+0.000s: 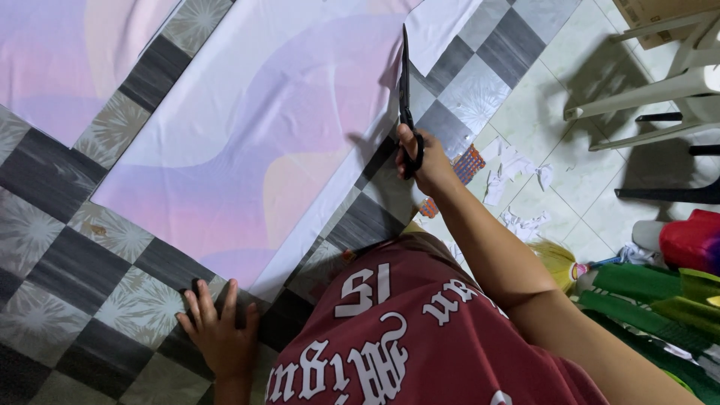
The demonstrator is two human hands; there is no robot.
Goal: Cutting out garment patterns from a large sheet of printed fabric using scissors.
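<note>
Right hand [426, 161]: fingers closed through the loop handles of black scissors [406, 97]. The arm is stretched forward from the person's body. The scissor blades point away from the person and lie along the right edge of the fabric sheet, at the line where its pastel print meets a white border; whether the blades are parted cannot be told.

Left hand [219, 326]: laid flat, fingers spread apart and holding nothing, palm down on the checkered mat [67, 247], just beside the near corner of the fabric sheet.

Fabric sheet [255, 142]: large, printed in soft waves of lilac, pink and peach, white-bordered, spread flat and diagonal across the mat in front of the person.

Second fabric piece [60, 52]: same pastel print, at upper left, apart from the first, with a strip of mat between.

Checkered mat: grey and black squares with a starburst pattern, covering the floor under both fabrics.

Fabric scraps [517, 169]: small white offcuts scattered on the pale tiled floor to the right of the mat.

White plastic chair [660, 82]: upper right, on the tiles.

Person's maroon shirt [405, 330]: white lettering, lower centre.
</note>
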